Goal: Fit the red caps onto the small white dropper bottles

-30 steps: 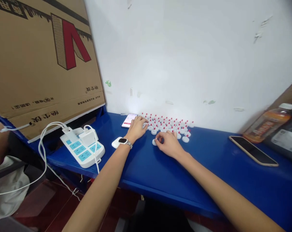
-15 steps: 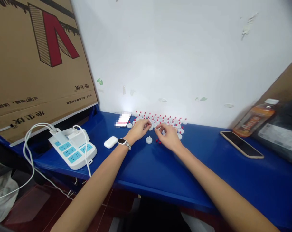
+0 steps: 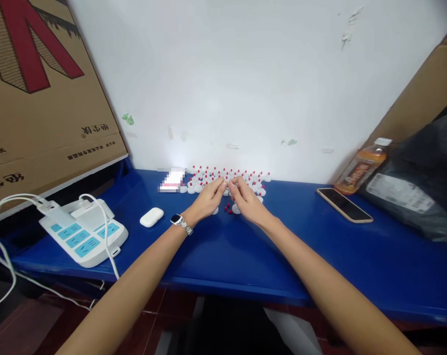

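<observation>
Fingertips nearly touching, my left hand [image 3: 209,195] and my right hand [image 3: 247,201] meet over the blue table, in front of the white caps. Both are closed in a pinch. Whatever lies between the fingers is too small and too covered to make out. Behind them stand rows of white caps with red tips [image 3: 198,185]. Several loose red tips [image 3: 228,209] lie just below the hands. One white cap [image 3: 235,209] sits by my right hand, partly hidden by it. Another white cap [image 3: 215,211] shows only its edge under my left hand.
Left of the hands are a white earbud case [image 3: 151,217], a lit phone [image 3: 172,180] and a power strip [image 3: 83,236] with cables. To the right lie another phone [image 3: 344,205], an orange drink bottle [image 3: 362,166] and a dark package [image 3: 415,182]. A wall [image 3: 223,88] rises behind the table.
My hands, apart before, have come together at the fingertips. The cap that stood in the open before my left hand is now mostly covered by it. The view has swung right.
</observation>
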{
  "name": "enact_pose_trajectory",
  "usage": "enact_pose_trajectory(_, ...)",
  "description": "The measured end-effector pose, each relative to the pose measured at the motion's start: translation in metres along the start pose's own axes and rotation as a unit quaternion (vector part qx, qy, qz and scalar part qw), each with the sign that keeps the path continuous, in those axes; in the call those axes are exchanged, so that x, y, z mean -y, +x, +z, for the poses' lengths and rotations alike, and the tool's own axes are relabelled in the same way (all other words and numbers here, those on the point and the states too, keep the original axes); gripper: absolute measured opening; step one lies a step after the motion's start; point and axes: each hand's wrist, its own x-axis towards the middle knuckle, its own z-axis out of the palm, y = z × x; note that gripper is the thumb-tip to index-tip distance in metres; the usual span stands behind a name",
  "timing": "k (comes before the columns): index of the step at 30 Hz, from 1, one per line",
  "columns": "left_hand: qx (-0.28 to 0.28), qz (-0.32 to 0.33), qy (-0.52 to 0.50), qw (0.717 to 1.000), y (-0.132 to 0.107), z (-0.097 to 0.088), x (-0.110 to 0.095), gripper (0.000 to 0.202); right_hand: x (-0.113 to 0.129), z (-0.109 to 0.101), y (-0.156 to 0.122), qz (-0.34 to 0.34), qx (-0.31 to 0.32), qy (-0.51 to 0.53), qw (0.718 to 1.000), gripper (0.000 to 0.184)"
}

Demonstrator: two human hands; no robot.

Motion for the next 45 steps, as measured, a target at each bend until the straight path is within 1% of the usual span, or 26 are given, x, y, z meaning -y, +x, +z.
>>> enact_pose_trajectory(3,-0.019,-0.013,-0.044,0.999,0.004,0.008,-0.002,0.043,0.005,-0.003,-0.002,-0.015,-0.002,-0.031,0.999,0.025)
enact_pose_trajectory(5,-0.038,-0.038,-0.102,0.993,0.008,0.009,0.001,0.047,0.008,-0.006,-0.003,-0.046,-0.013,-0.091,0.995,0.022)
enact_pose_trajectory(8,-0.1,-0.093,-0.194,0.972,0.012,0.0,0.011,0.051,0.007,-0.01,-0.005,-0.094,-0.032,-0.181,0.978,0.02)
enact_pose_trajectory(9,-0.118,-0.103,-0.194,0.968,0.013,-0.006,0.015,0.051,0.005,-0.01,-0.005,-0.097,-0.041,-0.189,0.976,0.02)
enact_pose_trajectory(10,-0.122,-0.105,-0.168,0.973,0.012,-0.011,0.019,0.05,0.002,-0.01,-0.005,-0.09,-0.049,-0.181,0.978,0.021)
enact_pose_trajectory(11,-0.116,-0.098,-0.118,0.981,0.011,-0.015,0.022,0.048,-0.002,-0.01,-0.005,-0.074,-0.058,-0.162,0.982,0.022)
enact_pose_trajectory(12,-0.089,-0.085,-0.064,0.99,0.01,-0.018,0.024,0.043,-0.006,-0.01,-0.004,-0.052,-0.066,-0.139,0.987,0.023)
enact_pose_trajectory(13,-0.049,-0.067,-0.018,0.996,0.008,-0.02,0.025,0.039,-0.01,-0.009,-0.003,-0.03,-0.073,-0.117,0.99,0.023)
enact_pose_trajectory(16,0.048,-0.016,0.079,0.996,0.005,-0.016,0.028,0.027,-0.017,-0.008,-0.002,0.02,-0.09,-0.08,0.993,0.024)
enact_pose_trajectory(18,0.082,-0.003,0.109,0.991,0.005,-0.012,0.03,0.025,-0.019,-0.008,-0.001,0.038,-0.098,-0.07,0.992,0.024)
enact_pose_trajectory(20,0.1,-0.009,0.125,0.987,0.006,-0.01,0.031,0.026,-0.02,-0.007,-0.001,0.044,-0.097,-0.062,0.992,0.023)
enact_pose_trajectory(22,0.105,-0.027,0.128,0.986,0.005,-0.013,0.03,0.029,-0.02,-0.007,0.0,0.032,-0.095,-0.057,0.993,0.02)
enact_pose_trajectory(25,0.111,-0.071,0.105,0.986,0.001,-0.025,0.022,0.036,-0.022,-0.006,0.001,0.011,-0.127,-0.088,0.988,0.018)
enact_pose_trajectory(27,0.139,-0.107,0.076,0.982,-0.003,-0.034,0.016,0.04,-0.022,-0.005,0.002,0.01,-0.156,-0.111,0.981,0.018)
enact_pose_trajectory(28,0.161,-0.122,0.061,0.977,-0.004,-0.038,0.013,0.04,-0.022,-0.004,0.002,0.014,-0.159,-0.11,0.981,0.017)
enact_pose_trajectory(29,0.184,-0.135,0.045,0.973,-0.006,-0.041,0.011,0.039,-0.022,-0.003,0.003,0.019,-0.15,-0.101,0.983,0.016)
enact_pose_trajectory(31,0.22,-0.15,0.014,0.964,-0.007,-0.046,0.01,0.032,-0.023,0.0,0.006,0.027,-0.113,-0.077,0.99,0.013)
enact_pose_trajectory(33,0.231,-0.158,0.0,0.96,-0.007,-0.049,0.012,0.024,-0.023,0.004,0.01,0.027,-0.077,-0.084,0.993,0.01)
enact_pose_trajectory(36,0.209,-0.174,0.025,0.962,-0.006,-0.054,0.02,0.017,-0.024,0.01,0.017,0.014,-0.035,-0.167,0.985,0.009)
enact_pose_trajectory(38,0.183,-0.184,0.052,0.964,-0.006,-0.057,0.025,0.015,-0.023,0.015,0.021,0.008,-0.006,-0.234,0.972,0.01)
enact_pose_trajectory(40,0.152,-0.177,0.072,0.97,-0.005,-0.058,0.03,0.014,-0.022,0.018,0.023,0.006,0.024,-0.284,0.958,0.012)
enact_pose_trajectory(42,0.122,-0.155,0.085,0.977,-0.005,-0.054,0.034,0.012,-0.021,0.02,0.024,0.007,0.045,-0.308,0.95,0.015)
enact_pose_trajectory(45,0.101,-0.119,0.089,0.984,-0.003,-0.043,0.04,0.014,-0.023,0.021,0.023,0.016,0.056,-0.302,0.952,0.019)
